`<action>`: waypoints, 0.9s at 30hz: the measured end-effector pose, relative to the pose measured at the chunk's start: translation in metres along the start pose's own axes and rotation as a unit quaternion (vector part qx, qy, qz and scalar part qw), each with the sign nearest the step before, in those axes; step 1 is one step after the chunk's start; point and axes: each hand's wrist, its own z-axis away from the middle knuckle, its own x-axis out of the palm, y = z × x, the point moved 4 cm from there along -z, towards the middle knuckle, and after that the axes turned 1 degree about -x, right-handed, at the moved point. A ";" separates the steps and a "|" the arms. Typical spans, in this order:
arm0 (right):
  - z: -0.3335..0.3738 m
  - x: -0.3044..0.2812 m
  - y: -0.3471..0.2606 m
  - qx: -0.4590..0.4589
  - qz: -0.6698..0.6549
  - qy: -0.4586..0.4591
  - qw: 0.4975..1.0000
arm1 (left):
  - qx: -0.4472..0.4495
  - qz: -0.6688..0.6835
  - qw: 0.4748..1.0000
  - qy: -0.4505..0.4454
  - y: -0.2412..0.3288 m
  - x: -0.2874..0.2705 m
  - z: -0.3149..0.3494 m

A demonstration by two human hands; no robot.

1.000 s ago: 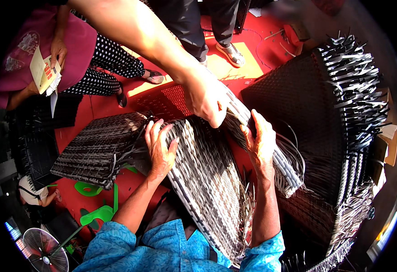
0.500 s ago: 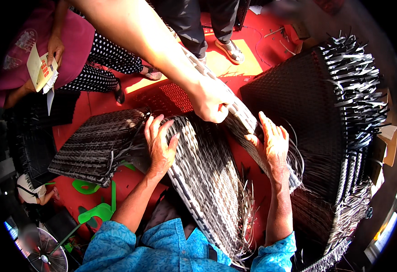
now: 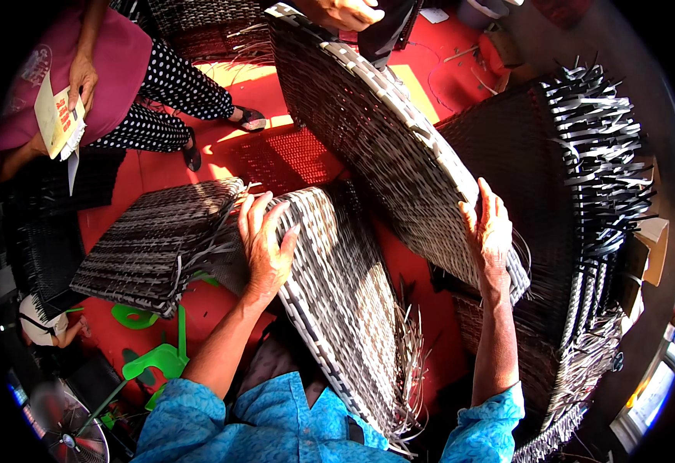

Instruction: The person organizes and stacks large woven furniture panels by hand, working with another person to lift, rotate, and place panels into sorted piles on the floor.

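Observation:
My left hand (image 3: 264,245) grips the upper left corner of a grey-and-white woven panel (image 3: 345,262), fingers spread over the corner and thumb on its edge. This panel slants down in front of me, loose strands along its lower right side. On the right, my right hand (image 3: 489,235) is closed on the near end of a second, darker woven panel (image 3: 384,147) with a pale checkered edge. That panel slants away to the upper left. Another person's hand (image 3: 347,14) is by its far end at the top; whether it touches the panel, I cannot tell.
A stack of dark woven pieces (image 3: 534,201) with fringed strands stands at the right. Another woven piece (image 3: 160,239) lies left, near a green plastic chair (image 3: 156,361) and a fan (image 3: 67,440). A person in polka-dot trousers (image 3: 175,100) holds papers (image 3: 61,119) on the red floor (image 3: 422,100).
The other person's arm has drawn back from across the middle to the top. The darker panel has turned, baring its broad face. My right hand has shifted slightly right; my left hand stays at its corner.

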 end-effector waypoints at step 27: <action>0.029 0.007 -0.058 -0.007 0.022 -0.005 1.000 | -0.005 0.010 1.000 0.006 -0.006 -0.012 0.001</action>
